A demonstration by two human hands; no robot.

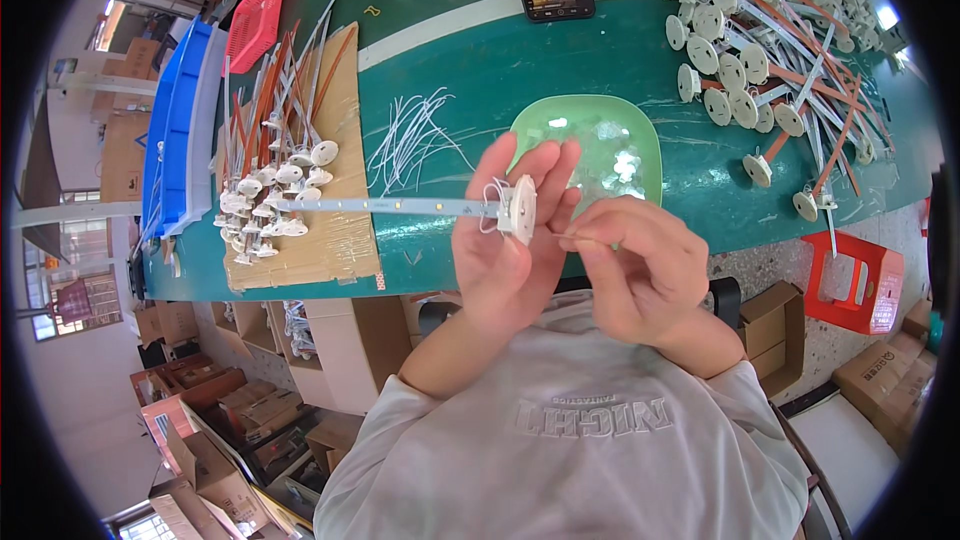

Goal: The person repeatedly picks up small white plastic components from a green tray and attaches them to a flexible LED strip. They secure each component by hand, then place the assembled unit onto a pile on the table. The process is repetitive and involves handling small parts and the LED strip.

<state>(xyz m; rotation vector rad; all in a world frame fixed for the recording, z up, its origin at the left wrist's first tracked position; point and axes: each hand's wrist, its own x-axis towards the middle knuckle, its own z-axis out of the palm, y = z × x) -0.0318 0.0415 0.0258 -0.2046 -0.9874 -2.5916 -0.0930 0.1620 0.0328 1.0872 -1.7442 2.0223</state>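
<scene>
Across a green tabletop [455, 55], half-curled left fingers [563, 168] hold a white round-capped light strip [405, 206]; right fingers [625, 225] pinch something thin [568, 236].

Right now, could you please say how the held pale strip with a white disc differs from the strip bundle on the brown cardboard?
The pale strip is single, raised in the left hand; the strip bundle lies on the brown cardboard. The pale strip looks bluish-white; the strip bundle mixes pale grey and orange-red. Both have white discs.
</scene>
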